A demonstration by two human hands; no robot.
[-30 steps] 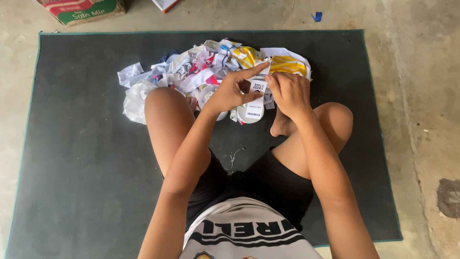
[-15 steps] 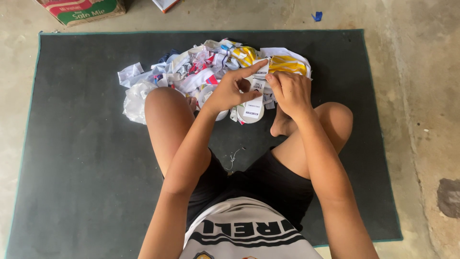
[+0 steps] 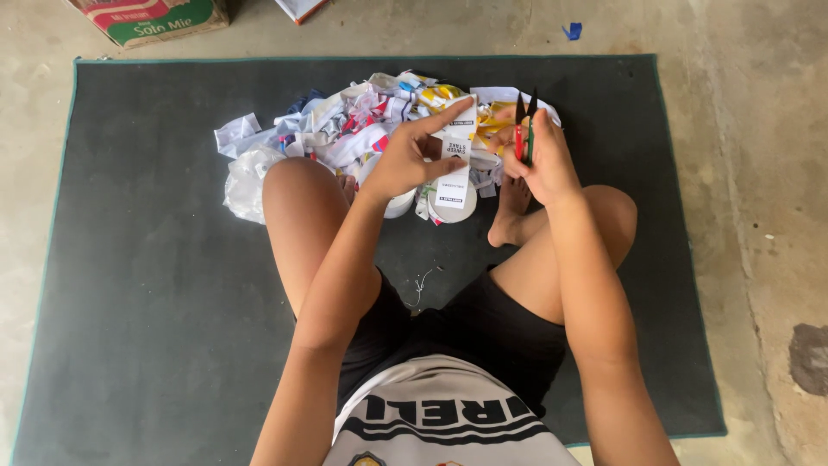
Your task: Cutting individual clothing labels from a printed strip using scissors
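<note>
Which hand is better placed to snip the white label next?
Right, most likely. The right hand holds the snips, blades up, beside the label, while the left hand is busy holding that label taut.

Home floor workspace, bare concrete floor (image 3: pixel 759 173), dark mat (image 3: pixel 147 259), cardboard box (image 3: pixel 151 19) at edge

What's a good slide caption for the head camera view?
Seated on a dark mat, left hand holds a white label strip, right hand small snips.
</note>
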